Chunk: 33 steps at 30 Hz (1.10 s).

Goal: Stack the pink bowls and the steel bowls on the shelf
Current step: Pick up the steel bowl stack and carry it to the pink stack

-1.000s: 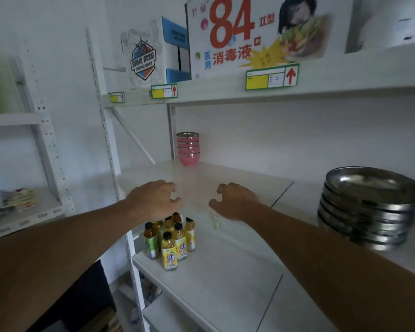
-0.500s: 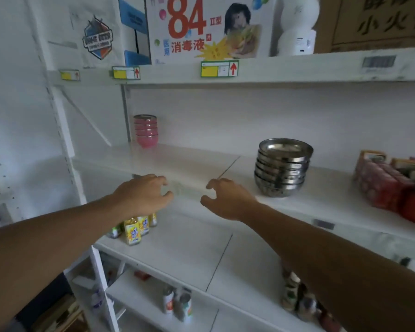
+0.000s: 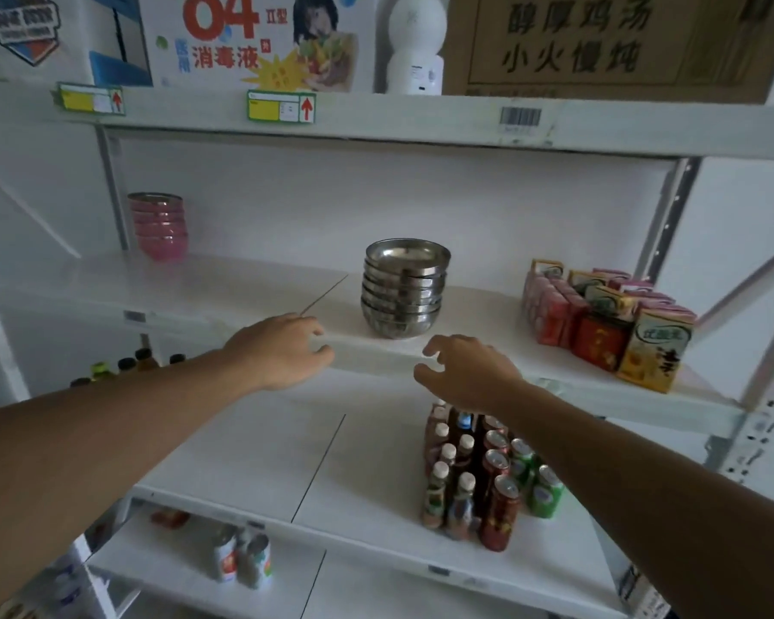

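Observation:
A stack of several pink bowls [image 3: 159, 227] stands at the back left of the white middle shelf [image 3: 251, 297]. Near the shelf's middle sits a stack of several steel bowls [image 3: 403, 290]. My left hand [image 3: 282, 350] hovers at the shelf's front edge, left of and below the steel stack, fingers loosely curled and holding nothing. My right hand [image 3: 465, 373] hovers in front of the shelf edge, just below and right of the steel stack, fingers loosely spread and empty. Neither hand touches a bowl.
Drink cartons [image 3: 608, 323] crowd the right end of the middle shelf. Bottles and cans [image 3: 483, 471] stand on the lower shelf under my right arm. Boxes [image 3: 599, 42] and a white bottle [image 3: 416, 42] fill the top shelf. A metal upright [image 3: 664, 225] rises at right.
My view has swung right, so the steel stack now sits centred ahead and the pink stack lies far left. Both hands stay raised and empty, now close to the steel stack.

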Available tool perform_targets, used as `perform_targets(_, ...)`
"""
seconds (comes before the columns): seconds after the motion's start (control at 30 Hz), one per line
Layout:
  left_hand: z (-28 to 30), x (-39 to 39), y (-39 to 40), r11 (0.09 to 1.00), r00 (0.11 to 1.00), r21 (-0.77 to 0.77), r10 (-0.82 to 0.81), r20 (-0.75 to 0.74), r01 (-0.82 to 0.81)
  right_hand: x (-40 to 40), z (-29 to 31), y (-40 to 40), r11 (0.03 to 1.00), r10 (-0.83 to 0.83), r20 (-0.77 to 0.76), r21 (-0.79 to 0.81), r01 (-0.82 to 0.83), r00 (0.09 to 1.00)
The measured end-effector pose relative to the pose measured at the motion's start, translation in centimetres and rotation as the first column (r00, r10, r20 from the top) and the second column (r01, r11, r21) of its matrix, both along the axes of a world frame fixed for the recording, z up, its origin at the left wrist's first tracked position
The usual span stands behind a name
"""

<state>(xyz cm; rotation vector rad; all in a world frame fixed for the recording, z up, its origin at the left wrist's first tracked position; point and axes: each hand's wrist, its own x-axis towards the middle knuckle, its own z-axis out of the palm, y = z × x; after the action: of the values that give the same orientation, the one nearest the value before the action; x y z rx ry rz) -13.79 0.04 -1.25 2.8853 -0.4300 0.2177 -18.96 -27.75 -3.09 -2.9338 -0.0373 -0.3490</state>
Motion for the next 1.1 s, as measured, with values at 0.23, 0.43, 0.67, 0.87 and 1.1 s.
perform_targets(0.23, -0.5, 3.2, -6.2, 1.0, 1.0, 0.008, -0.005, -0.018, 0.005, 2.9, 0.0, -8.3, 0.999, -0.009, 0.092, 0.045, 0.004, 0.996)
perform_targets(0.43, -1.6, 5.2, -7.9, 0.985, 0.993, -0.167, 0.028, -0.114, -0.047, 7.9, -0.9, -10.4, 0.956, 0.128, -0.03, 0.271, -0.116, 0.991)
perform_targets(0.67, -2.3, 8.8, -7.6, 0.92, 0.984, -0.39, -0.033, -0.175, -0.039, 12.1, -1.0, -9.3, 0.936, 0.147, -0.001, 0.325, -0.139, 0.989)
perform_targets(0.87, -2.3, 11.5, -8.6, 0.815, 0.952, -0.552, -0.284, -0.114, 0.177, 14.9, -0.6, -7.6, 0.889, 0.242, 0.005, 0.4, -0.224, 0.97)
perform_targets(1.1, -1.7, 12.3, -5.3, 0.779, 0.953, -0.61, -0.276, -0.122, 0.148, 16.4, 0.8, -3.6, 0.87, 0.291, 0.066, 0.397, -0.293, 0.954)
